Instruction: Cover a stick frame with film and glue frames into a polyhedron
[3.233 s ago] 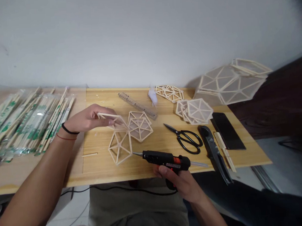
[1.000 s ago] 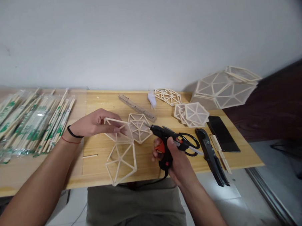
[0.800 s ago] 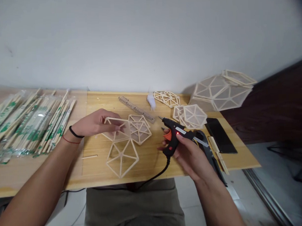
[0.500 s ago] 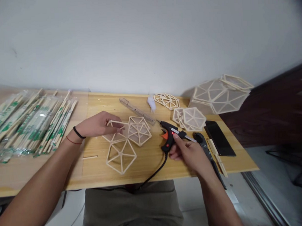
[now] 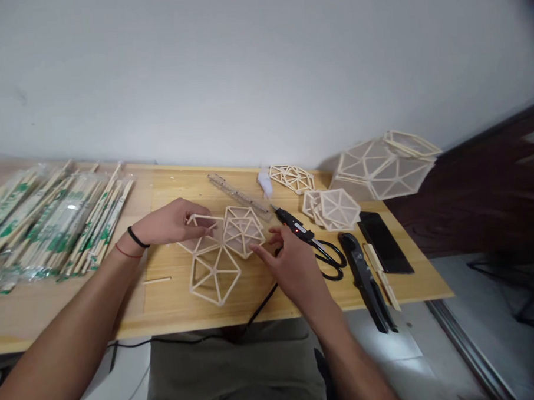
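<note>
My left hand (image 5: 168, 221) pinches the upper edge of a pentagon stick frame (image 5: 197, 238) tilted up from the wooden board (image 5: 178, 295). It joins a second flat pentagon frame (image 5: 214, 274) and a paper-backed pentagon (image 5: 243, 231). My right hand (image 5: 291, 264) is open, fingers spread, reaching toward the paper-backed pentagon's right edge. The black glue gun (image 5: 294, 225) lies on the board just behind my right hand, released, its cord (image 5: 258, 300) running off the front edge.
Black scissors (image 5: 329, 257), a dark cutter (image 5: 366, 278), a phone (image 5: 384, 242) and stick offcuts lie right. A ruler (image 5: 238, 195), stacked pentagons (image 5: 332, 209) and a large polyhedron shell (image 5: 380, 167) are behind. Wrapped chopstick packs (image 5: 51, 224) fill the left; a loose stick (image 5: 156, 281) lies nearby.
My right hand carried the glue gun from the front edge to the right of the frames, set it down and let go; it now reaches open toward the pentagons. The left hand kept its hold.
</note>
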A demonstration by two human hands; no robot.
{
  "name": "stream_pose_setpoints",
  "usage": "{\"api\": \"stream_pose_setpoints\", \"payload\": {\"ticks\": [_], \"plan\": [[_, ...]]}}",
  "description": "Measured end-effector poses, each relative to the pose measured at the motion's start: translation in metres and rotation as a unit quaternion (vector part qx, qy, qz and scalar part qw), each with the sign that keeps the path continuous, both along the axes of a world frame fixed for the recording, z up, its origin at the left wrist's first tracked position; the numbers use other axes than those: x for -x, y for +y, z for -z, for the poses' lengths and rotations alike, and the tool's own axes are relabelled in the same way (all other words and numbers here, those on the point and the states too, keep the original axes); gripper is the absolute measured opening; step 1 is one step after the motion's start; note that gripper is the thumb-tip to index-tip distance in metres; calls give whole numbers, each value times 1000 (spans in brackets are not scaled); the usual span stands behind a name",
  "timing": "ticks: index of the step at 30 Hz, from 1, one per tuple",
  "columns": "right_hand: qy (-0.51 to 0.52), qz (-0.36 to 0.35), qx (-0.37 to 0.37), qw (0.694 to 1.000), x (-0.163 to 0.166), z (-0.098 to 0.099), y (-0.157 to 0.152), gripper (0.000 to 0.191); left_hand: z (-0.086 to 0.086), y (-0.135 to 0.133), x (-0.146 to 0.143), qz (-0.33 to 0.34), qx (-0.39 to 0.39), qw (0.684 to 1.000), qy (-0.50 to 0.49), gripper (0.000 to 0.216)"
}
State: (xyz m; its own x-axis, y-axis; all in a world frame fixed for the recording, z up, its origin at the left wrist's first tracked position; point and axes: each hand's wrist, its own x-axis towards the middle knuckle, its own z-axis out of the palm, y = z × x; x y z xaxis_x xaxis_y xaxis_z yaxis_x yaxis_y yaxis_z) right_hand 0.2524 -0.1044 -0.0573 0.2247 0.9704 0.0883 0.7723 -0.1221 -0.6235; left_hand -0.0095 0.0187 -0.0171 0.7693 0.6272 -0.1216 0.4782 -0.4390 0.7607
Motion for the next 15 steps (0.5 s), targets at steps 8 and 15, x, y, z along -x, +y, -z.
{"api": "stream_pose_setpoints", "payload": {"ticks": [8,15], "plan": [[-66,1,18,998,17,11,13,64,-4,-2,-1,5,-18,1000,8,24],[-6,-26,6,1000,17,5,17,51,-5,-3,-2,10,-17,1000,11,23]]}}
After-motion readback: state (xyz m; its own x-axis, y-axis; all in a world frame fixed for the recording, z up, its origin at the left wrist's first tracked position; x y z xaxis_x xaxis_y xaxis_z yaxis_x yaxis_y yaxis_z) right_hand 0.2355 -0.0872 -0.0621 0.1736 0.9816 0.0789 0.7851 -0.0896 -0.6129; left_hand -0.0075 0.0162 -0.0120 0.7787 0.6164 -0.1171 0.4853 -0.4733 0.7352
